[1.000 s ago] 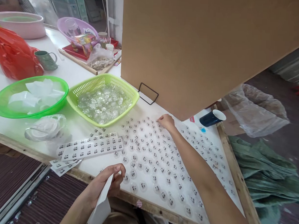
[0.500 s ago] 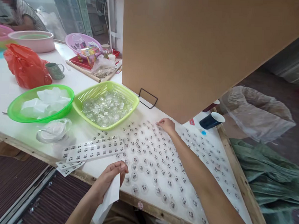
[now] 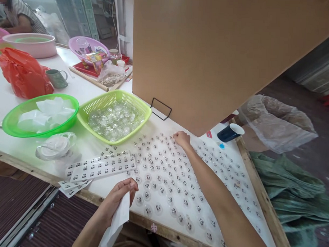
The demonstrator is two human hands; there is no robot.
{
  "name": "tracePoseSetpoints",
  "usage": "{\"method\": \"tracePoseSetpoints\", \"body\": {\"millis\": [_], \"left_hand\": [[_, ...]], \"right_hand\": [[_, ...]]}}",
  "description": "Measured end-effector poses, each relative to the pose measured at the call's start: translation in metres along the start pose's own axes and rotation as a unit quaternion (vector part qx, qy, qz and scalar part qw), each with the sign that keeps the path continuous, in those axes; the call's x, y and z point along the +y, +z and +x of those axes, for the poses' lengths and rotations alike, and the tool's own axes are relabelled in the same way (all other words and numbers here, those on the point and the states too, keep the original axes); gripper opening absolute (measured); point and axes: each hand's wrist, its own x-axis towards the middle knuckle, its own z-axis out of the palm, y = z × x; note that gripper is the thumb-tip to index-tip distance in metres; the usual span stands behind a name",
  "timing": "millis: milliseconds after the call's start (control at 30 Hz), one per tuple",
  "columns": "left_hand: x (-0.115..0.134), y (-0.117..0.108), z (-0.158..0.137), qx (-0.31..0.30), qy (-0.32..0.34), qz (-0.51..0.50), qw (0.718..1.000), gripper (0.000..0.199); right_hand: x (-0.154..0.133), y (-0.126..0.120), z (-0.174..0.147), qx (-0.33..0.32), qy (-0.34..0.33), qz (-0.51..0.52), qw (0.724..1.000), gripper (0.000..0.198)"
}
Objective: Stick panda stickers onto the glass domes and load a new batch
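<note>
My left hand (image 3: 121, 194) is closed around a white paper strip (image 3: 117, 219) that hangs down past the table's front edge. Farther back, my right hand (image 3: 182, 139) is closed with its fingertips down among the rows of clear round discs (image 3: 163, 188), each bearing a small panda picture. Whatever those fingertips hold is too small to make out. Left of the discs lie sheets of panda stickers (image 3: 103, 167), partly overlapping. Behind them stands a yellow-green basket (image 3: 139, 132) full of clear round pieces (image 3: 113, 118).
A big cardboard sheet (image 3: 204, 60) stands behind my right hand, beside a black wire frame (image 3: 161, 109). A dark cup (image 3: 224, 134) lies at the right. Leftward are a green bowl (image 3: 8, 123) of white paper, a red bag (image 3: 23, 75) and a mug (image 3: 57, 79). A person (image 3: 22, 17) sits far left.
The view has shifted slightly, so most things appear a little to the left. My right hand stays at nearly the same spot among the discs; my left hand still holds the strip.
</note>
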Motion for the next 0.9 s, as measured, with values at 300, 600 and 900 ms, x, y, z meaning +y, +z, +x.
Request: {"method": "tracePoseSetpoints", "body": {"millis": [300,600,900], "left_hand": [[0.0,-0.001,-0.001,0.015,-0.001,-0.006,1.0,0.032],[-0.001,-0.007,0.003,0.003,-0.002,-0.019,1.0,0.031],[-0.002,-0.006,0.006,0.011,-0.005,-0.024,1.0,0.03]], "right_hand": [[-0.004,0.008,-0.005,0.014,-0.012,0.002,1.0,0.023],[0.002,0.008,-0.01,0.024,-0.02,0.037,0.999,0.023],[0.0,0.012,-0.013,0.006,0.012,0.074,0.997,0.014]]}}
